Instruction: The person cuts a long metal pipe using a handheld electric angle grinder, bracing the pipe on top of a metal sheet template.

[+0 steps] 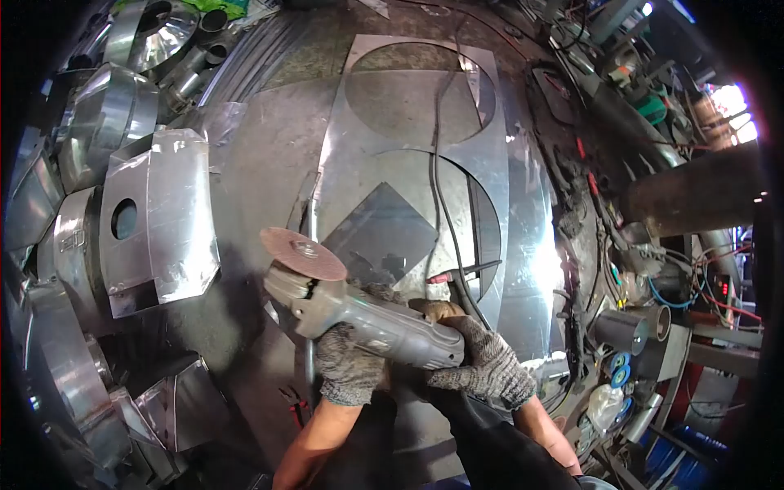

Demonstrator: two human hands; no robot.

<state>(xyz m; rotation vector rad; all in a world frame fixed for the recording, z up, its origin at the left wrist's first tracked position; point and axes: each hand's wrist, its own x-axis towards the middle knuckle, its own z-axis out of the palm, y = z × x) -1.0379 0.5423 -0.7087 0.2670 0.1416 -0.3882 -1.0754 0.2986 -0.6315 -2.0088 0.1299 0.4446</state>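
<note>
An angle grinder [392, 328] with a grey, worn body lies tilted across both my hands, its head toward the left. Its reddish-brown disc [314, 260] faces up and touches nothing that I can see. My left hand [347, 366], in a grey knitted glove, grips the body just behind the head. Around the rear end wraps my right hand [492, 365], gloved the same way; some of its fingers are hidden by the tool. Beyond the grinder, a dark square metal plate [384, 229] rests on a large metal sheet [327, 147] with round cutouts.
A dark cable [437, 175] runs over the sheet toward my right hand. Beside it lies a tool with a red end [441, 278]. Bent metal parts, including a piece with a round hole [175, 212], crowd the left. Red-handled pliers [296, 406] lie near my left forearm. Pipes [625, 331] stand at right.
</note>
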